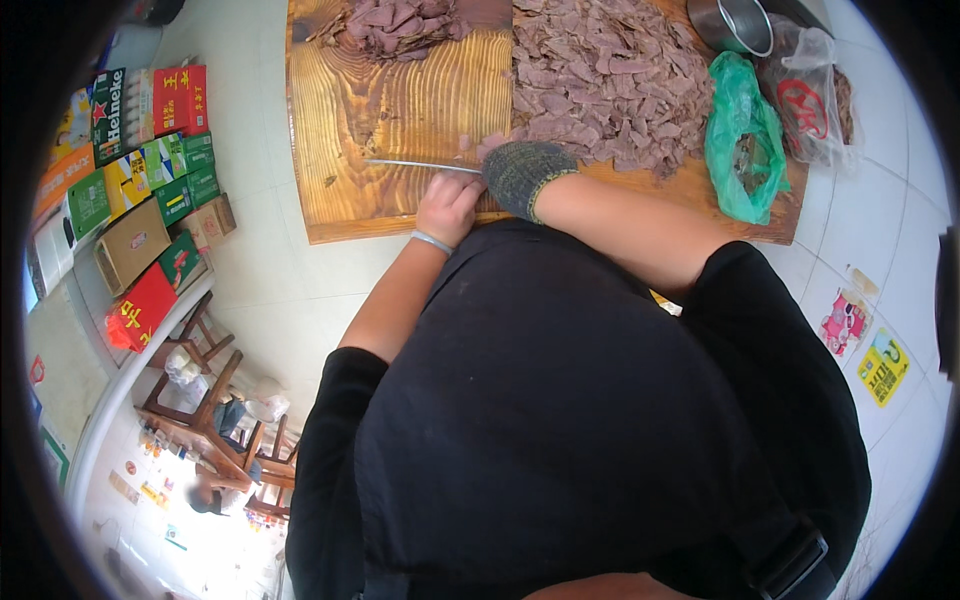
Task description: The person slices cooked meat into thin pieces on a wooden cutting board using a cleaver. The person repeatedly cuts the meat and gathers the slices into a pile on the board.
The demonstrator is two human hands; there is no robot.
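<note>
My right hand (525,180), in a dark knitted glove, is closed at the right end of a knife (420,163); its handle is hidden by the glove. The thin blade points left, seen almost edge-on. Against the near side of the blade is my bare left hand (452,201), its fingers curled and their tips out of sight, so what lies under them cannot be told. A few pinkish meat slices (491,142) lie just beyond the blade. The wooden board (390,97) bears a pile of dark meat pieces (405,26) and a wide heap of sliced meat (607,82).
A green plastic bag (742,142), a metal container (731,26) and a clear bag (814,97) stand at the right. Stacked drink cartons (131,180) line the left side. Farther off, a person (206,491) is near wooden stools (199,390) and a table.
</note>
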